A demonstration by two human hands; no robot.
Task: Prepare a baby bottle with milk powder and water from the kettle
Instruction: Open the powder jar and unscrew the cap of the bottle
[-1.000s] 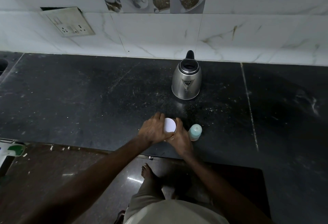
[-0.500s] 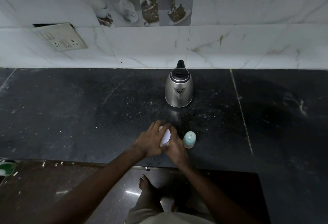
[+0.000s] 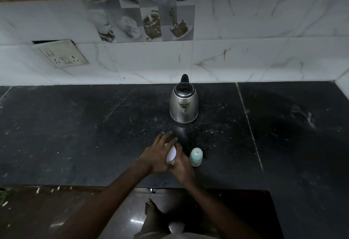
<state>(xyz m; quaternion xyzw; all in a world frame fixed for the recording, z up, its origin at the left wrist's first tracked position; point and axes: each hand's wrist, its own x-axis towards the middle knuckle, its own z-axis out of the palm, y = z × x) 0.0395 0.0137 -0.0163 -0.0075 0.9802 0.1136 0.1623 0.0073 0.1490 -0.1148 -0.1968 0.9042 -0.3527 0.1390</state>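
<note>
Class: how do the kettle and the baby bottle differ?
The kettle is large, shiny steel, black-lidded; the baby bottle is small, teal-capped. The kettle stands nearer the wall, the baby bottle nearer the front edge. Both stand upright on the counter.

Your left hand [image 3: 156,155] and right hand [image 3: 182,166] meet on a white container [image 3: 171,154] near the front edge of the desk [image 3: 75,134]. Taking them as the centre, the baby bottle [image 3: 196,156] stands just beside the right hand at 3 o'clock, the tightest spot. The kettle [image 3: 184,104] stands at 12 o'clock, with a strip of bare desk between it and your fingers [image 3: 168,134]. The tiled wall [image 3: 151,62] closes 12 o'clock behind it. Bare desk runs wide toward 9 and 10 o'clock, and past the bottle toward 2 and 3.
</note>
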